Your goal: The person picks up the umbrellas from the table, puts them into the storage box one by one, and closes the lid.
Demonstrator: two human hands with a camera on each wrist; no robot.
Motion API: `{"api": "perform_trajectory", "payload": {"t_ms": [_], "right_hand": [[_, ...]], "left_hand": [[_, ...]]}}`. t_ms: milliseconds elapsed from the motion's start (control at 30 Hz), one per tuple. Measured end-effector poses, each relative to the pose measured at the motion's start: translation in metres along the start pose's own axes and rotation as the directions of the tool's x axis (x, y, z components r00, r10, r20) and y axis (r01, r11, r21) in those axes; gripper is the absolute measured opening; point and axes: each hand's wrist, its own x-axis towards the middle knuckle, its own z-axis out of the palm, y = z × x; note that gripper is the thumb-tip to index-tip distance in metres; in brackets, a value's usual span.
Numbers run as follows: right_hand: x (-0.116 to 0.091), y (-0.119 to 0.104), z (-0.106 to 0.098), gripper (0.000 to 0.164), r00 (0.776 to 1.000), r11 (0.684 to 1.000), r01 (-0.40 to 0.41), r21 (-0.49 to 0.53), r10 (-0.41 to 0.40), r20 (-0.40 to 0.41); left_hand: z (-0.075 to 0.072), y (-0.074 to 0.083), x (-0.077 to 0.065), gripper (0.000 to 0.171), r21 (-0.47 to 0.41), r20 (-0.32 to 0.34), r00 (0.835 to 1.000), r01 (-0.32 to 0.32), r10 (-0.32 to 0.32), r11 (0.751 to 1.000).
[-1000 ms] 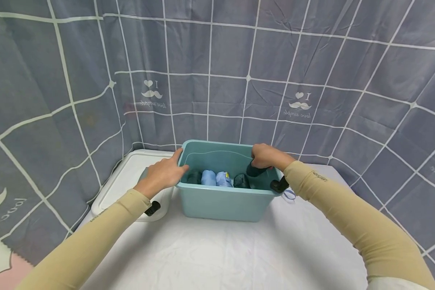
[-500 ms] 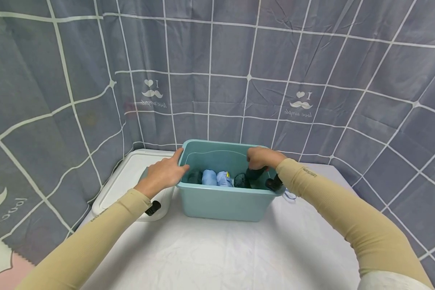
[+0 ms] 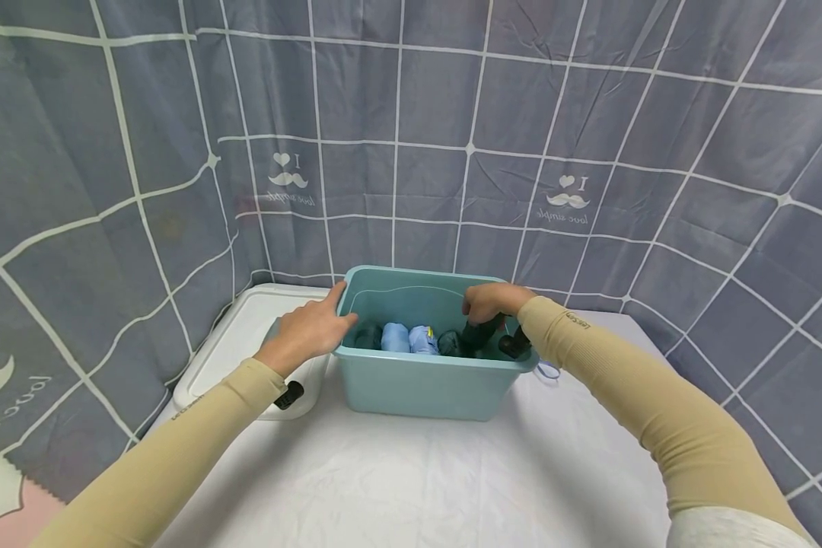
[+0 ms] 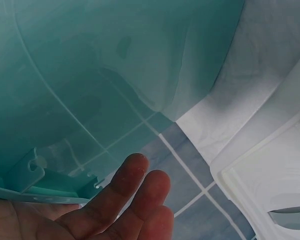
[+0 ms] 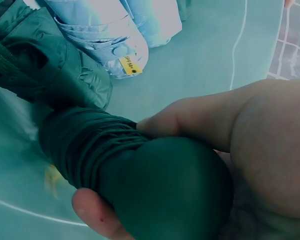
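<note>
A teal plastic bin stands on the white-covered table. Inside it my right hand grips a dark green folded umbrella, thumb on one side and fingers on the other. That umbrella's far end meets another dark green folded umbrella in the right wrist view. Further left in the row lie two light blue folded umbrellas and one more dark roll. On the bin's left rim rests my left hand; its fingers extend loosely outside the wall in the left wrist view.
Left of the bin lies a white lid with rounded corners. A thin purple loop rests by the bin's right side. Behind everything hangs a grey checked curtain, close to the bin's back rim.
My right hand has moved left and a little down into the bin with the dark green umbrella, now against the row. The neighbouring umbrella has shifted slightly left. The left hand stays put.
</note>
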Motion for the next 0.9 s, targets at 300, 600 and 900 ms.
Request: {"api": "perform_trajectory", "payload": {"t_ms": [300,600,900], "right_hand": [[0.0005,0.0056,0.0039,0.053,1.000,0.999,0.028,-0.042,-0.027,0.010],[-0.0030,0.0098,0.0088,0.056,0.998,0.999,0.023,0.027,-0.025,0.062],[-0.0057,0.0064,0.0068,0.060,0.996,0.995,0.042,0.087,-0.049,0.079]], "left_hand": [[-0.0009,0.0002,0.0005,0.076,0.009,-0.014,1.000,0.000,0.000,1.000],[0.0011,-0.0004,-0.0004,0.076,0.008,-0.008,1.000,0.004,-0.004,1.000],[0.0010,0.0025,-0.0006,0.076,0.007,-0.019,1.000,0.006,-0.006,1.000]]}}
